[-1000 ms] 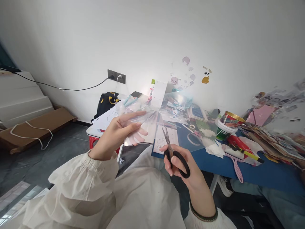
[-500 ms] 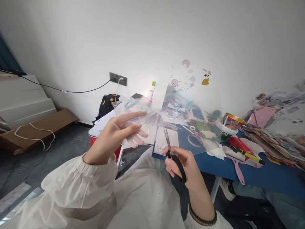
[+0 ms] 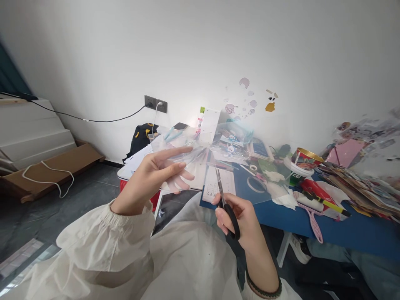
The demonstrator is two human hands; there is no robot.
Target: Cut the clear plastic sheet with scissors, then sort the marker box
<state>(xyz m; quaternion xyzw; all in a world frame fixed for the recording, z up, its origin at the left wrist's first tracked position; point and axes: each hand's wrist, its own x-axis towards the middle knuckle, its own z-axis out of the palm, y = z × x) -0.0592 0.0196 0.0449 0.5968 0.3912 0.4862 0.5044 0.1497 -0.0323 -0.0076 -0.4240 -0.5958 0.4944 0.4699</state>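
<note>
My left hand (image 3: 162,168) holds a large clear plastic sheet (image 3: 200,166), thumb on the near side and the other fingers behind it, seen through it. The sheet spreads over the table to the right, and the things beneath show through. In my right hand (image 3: 242,212) is a pair of scissors (image 3: 221,187) with black handles. Their narrow blades point up and away, close together, at the sheet's near side. Whether the blades touch the sheet, I cannot tell.
On the blue table (image 3: 275,214) lie a printed paper (image 3: 218,183), a tape roll (image 3: 256,184), a pink-handled lint roller (image 3: 312,212), a yellow cutter (image 3: 336,207) and a red-gold tin (image 3: 306,158). Cardboard (image 3: 56,171) rests on the floor at left. Another person's leg (image 3: 331,250) shows below the table.
The scissors and my right hand have shifted very slightly left, the handles a little closer together. My left hand keeps its hold on the sheet. The whole view has moved slightly.
</note>
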